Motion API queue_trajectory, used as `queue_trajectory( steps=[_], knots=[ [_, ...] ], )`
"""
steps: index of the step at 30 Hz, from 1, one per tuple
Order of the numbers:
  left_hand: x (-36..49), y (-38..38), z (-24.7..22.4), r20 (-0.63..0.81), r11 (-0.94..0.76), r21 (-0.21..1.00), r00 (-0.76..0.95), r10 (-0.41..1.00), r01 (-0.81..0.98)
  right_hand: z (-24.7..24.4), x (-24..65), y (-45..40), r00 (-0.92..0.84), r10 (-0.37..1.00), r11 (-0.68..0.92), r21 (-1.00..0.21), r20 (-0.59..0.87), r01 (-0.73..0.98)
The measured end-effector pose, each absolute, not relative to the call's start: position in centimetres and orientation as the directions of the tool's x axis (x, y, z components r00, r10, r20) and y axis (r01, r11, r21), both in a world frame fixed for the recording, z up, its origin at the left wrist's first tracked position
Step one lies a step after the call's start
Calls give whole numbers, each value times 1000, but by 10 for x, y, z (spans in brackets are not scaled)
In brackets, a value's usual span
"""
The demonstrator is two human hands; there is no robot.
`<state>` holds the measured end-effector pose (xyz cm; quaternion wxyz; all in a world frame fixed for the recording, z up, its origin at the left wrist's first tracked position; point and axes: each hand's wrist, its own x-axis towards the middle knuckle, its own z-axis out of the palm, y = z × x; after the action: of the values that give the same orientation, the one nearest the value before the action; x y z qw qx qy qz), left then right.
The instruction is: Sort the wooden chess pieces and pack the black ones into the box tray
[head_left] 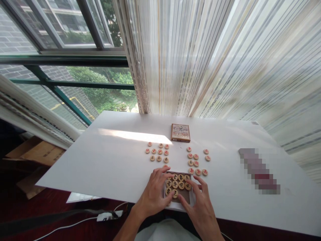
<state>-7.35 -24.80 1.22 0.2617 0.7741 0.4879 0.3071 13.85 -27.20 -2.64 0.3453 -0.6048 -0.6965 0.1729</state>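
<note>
A shallow box tray (pixel 186 197) lies at the table's near edge, with several round wooden chess pieces in rows inside and bare brown floor at its lower right. My left hand (pixel 155 190) is at the tray's left side, fingers apart, thumb near a black-marked piece (pixel 175 193) in the lowest row. At the right side, my right hand (pixel 199 201) has its fingers spread, fingertips near a piece (pixel 187 186) at the tray's right edge. Beyond the tray, red and black pieces lie in a left group (pixel 159 151) and a right group (pixel 196 156).
A square printed box lid (pixel 181 133) lies near the middle of the white table (pixel 120 160). A pixelated object (pixel 259 170) is on the right. Curtains (pixel 175 57) hang behind. Cardboard (pixel 42 154) and a power strip (pixel 109 216) are below at the left.
</note>
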Motion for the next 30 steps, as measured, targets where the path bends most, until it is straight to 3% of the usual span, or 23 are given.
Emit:
queue_trajectory(
  steps=[30],
  knots=[
    [-89, -253, 15, 188, -390, 663, 363, 913, 639, -27, 134, -272, -20, 969, 189, -685, 247, 704]
  ],
)
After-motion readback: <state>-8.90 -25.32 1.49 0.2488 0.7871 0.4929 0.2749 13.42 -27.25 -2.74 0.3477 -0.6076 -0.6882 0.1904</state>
